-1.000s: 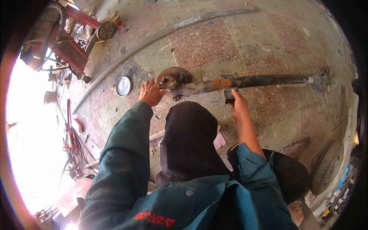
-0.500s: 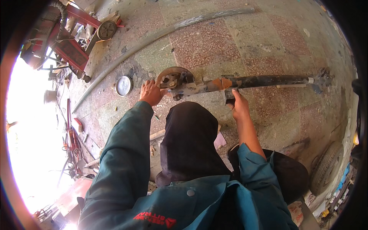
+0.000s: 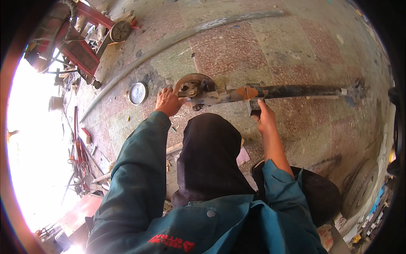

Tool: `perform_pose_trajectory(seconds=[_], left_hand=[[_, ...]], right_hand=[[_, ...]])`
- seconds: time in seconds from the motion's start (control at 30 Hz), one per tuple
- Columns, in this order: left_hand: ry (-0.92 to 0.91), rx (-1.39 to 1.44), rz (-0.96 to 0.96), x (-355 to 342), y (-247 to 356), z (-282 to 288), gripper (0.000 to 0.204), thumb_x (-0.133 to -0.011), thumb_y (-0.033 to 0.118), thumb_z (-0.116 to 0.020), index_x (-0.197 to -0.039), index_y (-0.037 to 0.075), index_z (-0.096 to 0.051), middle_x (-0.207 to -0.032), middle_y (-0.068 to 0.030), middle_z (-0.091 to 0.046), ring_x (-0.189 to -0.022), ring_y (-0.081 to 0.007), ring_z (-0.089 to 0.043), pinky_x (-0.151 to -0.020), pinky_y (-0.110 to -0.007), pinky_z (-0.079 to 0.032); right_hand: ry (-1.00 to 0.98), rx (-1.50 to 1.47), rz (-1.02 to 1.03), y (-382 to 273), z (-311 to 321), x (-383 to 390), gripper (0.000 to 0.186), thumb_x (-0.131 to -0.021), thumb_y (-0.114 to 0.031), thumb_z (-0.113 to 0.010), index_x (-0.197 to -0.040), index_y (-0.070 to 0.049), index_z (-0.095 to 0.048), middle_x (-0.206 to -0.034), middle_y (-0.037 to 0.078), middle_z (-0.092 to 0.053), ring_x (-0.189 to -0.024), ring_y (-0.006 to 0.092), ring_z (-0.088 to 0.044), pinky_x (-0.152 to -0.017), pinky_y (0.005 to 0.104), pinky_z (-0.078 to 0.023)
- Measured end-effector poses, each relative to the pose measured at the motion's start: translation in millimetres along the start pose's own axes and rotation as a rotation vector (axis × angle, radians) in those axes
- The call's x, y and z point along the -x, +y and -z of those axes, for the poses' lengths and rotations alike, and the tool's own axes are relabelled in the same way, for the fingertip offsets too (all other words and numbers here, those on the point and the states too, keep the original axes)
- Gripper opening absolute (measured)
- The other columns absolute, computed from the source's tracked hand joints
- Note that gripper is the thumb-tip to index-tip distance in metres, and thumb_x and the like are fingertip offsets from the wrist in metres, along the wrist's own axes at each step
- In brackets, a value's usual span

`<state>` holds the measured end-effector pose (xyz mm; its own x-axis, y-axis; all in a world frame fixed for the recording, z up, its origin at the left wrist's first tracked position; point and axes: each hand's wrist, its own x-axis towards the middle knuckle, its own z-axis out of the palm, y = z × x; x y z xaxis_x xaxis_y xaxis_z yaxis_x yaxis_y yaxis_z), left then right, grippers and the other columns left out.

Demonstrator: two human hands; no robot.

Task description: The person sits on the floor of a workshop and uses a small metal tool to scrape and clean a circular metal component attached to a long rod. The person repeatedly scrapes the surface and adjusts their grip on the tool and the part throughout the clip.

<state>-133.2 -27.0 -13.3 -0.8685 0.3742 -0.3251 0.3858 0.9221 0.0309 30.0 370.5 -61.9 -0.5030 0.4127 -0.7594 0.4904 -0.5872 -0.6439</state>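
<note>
A long metal shaft assembly [image 3: 302, 91] lies across the tiled floor in front of me, with a dark tube on the right, a rusty orange patch at the middle and a curved rusty plate with bolted parts [image 3: 196, 84] on the left. My left hand [image 3: 168, 101] grips the assembly's left end, fingers curled at the plate's edge. My right hand [image 3: 264, 114] is closed on a dark square metal bracket [image 3: 255, 108] below the middle of the shaft, thumb on top. A shallow round metal dish [image 3: 138, 94] sits just left of my left hand. My dark-clad knee partly hides the floor below.
A red wheeled machine [image 3: 80, 55] stands at upper left. A long grey pipe [image 3: 139, 59] lies diagonally beyond the shaft. Tools and scrap [image 3: 84, 152] lie along the bright left edge. A tyre [image 3: 359, 186] is at lower right, beside more clutter.
The view has shifted very slightly. Both hands keep their grips, and the shaft assembly shows no clear movement on the floor.
</note>
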Motion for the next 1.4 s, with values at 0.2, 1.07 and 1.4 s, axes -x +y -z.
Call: perform_pose_trajectory(seconds=[0.2,1.07,1.4], left_hand=[[0.001,-0.003,0.01,2,1,1,0.084,-0.106,0.058,-0.073,-0.173,0.015,-0.045,-0.137,-0.0176,-0.071,-0.138,-0.0389,-0.06,-0.113,-0.055,-0.045],[0.013,-0.017,0.002,3,-3,-2,0.085,-0.106,0.063,-0.071,-0.171,0.014,-0.05,-0.137,-0.0166,-0.07,-0.138,-0.0372,-0.059,-0.114,-0.053,-0.045],[0.038,-0.022,-0.016,1,-2,-4,0.085,-0.105,0.062,-0.072,-0.17,0.012,-0.05,-0.132,-0.0153,-0.072,-0.132,-0.0368,-0.06,-0.11,-0.053,-0.046]], right_hand=[[-0.035,-0.004,-0.019,4,4,-4,0.076,-0.104,-0.047,-0.084,-0.164,-0.007,-0.062,-0.162,0.016,-0.061,-0.131,0.0331,-0.067,-0.1,0.0517,-0.057],[-0.029,0.033,-0.024,3,0,-3,0.072,-0.108,-0.046,-0.081,-0.165,-0.008,-0.061,-0.166,0.016,-0.057,-0.138,0.0352,-0.064,-0.104,0.0537,-0.058],[-0.089,0.02,-0.005,-6,1,5,0.081,-0.109,-0.045,-0.078,-0.173,-0.006,-0.048,-0.179,0.018,-0.042,-0.157,0.0398,-0.049,-0.119,0.059,-0.056]])
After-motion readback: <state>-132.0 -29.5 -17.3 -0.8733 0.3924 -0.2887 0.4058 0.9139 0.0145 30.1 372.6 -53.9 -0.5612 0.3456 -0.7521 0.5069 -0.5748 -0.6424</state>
